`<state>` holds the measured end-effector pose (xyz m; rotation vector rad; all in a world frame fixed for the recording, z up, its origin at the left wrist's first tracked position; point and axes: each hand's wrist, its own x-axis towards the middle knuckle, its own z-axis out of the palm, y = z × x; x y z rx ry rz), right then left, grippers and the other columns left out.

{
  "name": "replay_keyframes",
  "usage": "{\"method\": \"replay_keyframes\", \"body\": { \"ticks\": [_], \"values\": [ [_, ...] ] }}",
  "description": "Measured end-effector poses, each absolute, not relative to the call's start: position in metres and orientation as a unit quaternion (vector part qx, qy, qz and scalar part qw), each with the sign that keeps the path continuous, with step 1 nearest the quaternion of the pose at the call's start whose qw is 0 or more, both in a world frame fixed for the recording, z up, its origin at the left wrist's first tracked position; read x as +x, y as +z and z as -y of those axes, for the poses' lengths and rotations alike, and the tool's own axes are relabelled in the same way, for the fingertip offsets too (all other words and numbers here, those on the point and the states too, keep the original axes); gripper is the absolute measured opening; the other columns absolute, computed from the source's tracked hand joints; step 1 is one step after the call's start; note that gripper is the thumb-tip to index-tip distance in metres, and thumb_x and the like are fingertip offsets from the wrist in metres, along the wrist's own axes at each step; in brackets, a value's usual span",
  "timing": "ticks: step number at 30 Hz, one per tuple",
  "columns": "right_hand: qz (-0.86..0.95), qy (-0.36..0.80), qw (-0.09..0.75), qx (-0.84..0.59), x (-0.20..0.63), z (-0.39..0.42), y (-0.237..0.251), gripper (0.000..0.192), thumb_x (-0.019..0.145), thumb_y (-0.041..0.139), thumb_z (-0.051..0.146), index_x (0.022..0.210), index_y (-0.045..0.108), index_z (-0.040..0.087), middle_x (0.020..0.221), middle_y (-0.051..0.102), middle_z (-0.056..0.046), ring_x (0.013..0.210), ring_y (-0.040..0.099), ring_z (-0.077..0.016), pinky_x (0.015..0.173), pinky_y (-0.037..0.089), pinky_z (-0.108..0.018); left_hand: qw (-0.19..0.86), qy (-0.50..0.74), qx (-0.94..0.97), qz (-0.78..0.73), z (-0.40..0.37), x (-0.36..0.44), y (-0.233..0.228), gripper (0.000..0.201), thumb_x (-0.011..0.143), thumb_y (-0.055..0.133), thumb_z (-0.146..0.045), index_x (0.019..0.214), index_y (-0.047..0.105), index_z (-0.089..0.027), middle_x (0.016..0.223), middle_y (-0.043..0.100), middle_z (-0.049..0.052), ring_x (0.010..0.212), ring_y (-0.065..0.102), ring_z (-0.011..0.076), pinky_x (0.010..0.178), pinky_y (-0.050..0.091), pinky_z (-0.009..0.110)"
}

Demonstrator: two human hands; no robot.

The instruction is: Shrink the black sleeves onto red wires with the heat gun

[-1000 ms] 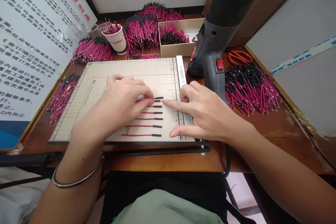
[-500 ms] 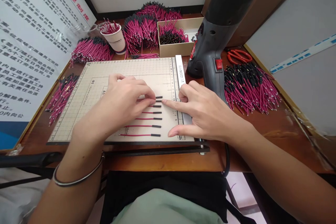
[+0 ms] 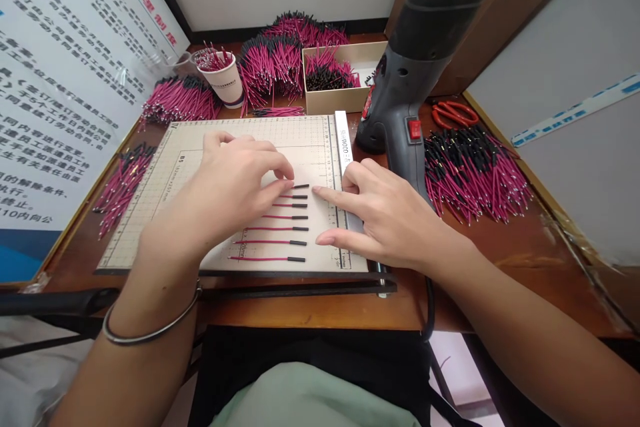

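A big poster of Chinese print leans at the left; "10" is all that reads plainly. 1 heat gun stands at the right, its red switch facing forward. 1 gridded mat covers the desk, a ruler along its right edge with lettering too small to read. Heaps of pink wires lie around it, 1 box, 1 paper cup and 1 pair of red scissors behind.

6 wires lie in a row on the mat. The left hand presses flat on their left ends, fingertips on the top wire. The right hand, loosely curled and gripping nothing, points its forefinger at the tips. Since 0.5 s ago, that forefinger has drawn slightly right, off the tips.
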<state>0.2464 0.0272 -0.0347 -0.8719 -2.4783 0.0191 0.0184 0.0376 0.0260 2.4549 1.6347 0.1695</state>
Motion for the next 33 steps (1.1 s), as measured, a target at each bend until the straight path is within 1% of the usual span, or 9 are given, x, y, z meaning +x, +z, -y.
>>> {"method": "replay_keyframes", "body": {
  "ticks": [7,15,18,24,28,33],
  "values": [
    [0.905,0.027,0.237,-0.352,0.244,-0.026,-0.034,0.087,0.1,0.021,0.078,0.121,0.077,0.015,0.093,0.058,-0.012,0.084,0.046,-0.0218,0.074,0.043,-0.036,0.106,0.017,0.823,-0.557,-0.043,0.024,0.027,0.024,0.092,0.054,-0.031,0.079,0.072,-0.023,0.093,0.079,0.003,0.094,0.067,0.0264,0.106,0.031,0.054],
    [0.906,0.029,0.23,-0.353,0.244,-0.026,-0.035,0.087,0.099,0.021,0.079,0.121,0.078,0.016,0.093,0.057,-0.012,0.084,0.047,-0.0226,0.074,0.043,-0.036,0.118,0.044,0.841,-0.527,-0.046,0.014,0.022,0.028,0.091,0.05,-0.035,0.08,0.073,-0.024,0.087,0.077,0.002,0.091,0.067,0.0237,0.102,0.033,0.049],
    [0.904,0.028,0.233,-0.357,0.243,-0.026,-0.035,0.086,0.099,0.022,0.079,0.123,0.077,0.017,0.093,0.058,-0.012,0.084,0.047,-0.0231,0.074,0.043,-0.037,0.124,0.041,0.839,-0.528,-0.046,0.016,0.024,0.029,0.091,0.05,-0.037,0.081,0.073,-0.023,0.087,0.077,0.003,0.091,0.067,0.0237,0.102,0.032,0.05],
    [0.907,0.031,0.225,-0.354,0.243,-0.027,-0.033,0.085,0.099,0.022,0.079,0.13,0.075,0.019,0.093,0.057,-0.012,0.084,0.047,-0.0226,0.074,0.043,-0.036,0.125,0.033,0.834,-0.537,-0.046,0.019,0.024,0.027,0.091,0.05,-0.035,0.08,0.072,-0.023,0.089,0.077,0.003,0.09,0.067,0.0245,0.101,0.032,0.052],
    [0.906,0.032,0.227,-0.356,0.243,-0.027,-0.033,0.085,0.099,0.023,0.079,0.128,0.075,0.019,0.093,0.057,-0.011,0.084,0.046,-0.0223,0.074,0.043,-0.036,0.125,0.052,0.841,-0.523,-0.046,0.017,0.021,0.027,0.091,0.05,-0.035,0.08,0.072,-0.023,0.088,0.078,0.002,0.089,0.067,0.0233,0.102,0.033,0.05],
    [0.906,0.035,0.232,-0.352,0.243,-0.027,-0.034,0.084,0.099,0.024,0.079,0.127,0.076,0.019,0.094,0.057,-0.011,0.084,0.046,-0.0219,0.074,0.043,-0.035,0.126,0.048,0.837,-0.53,-0.045,0.018,0.022,0.027,0.091,0.05,-0.034,0.08,0.071,-0.024,0.089,0.078,0.003,0.091,0.067,0.0244,0.103,0.033,0.051]
  ]
}}
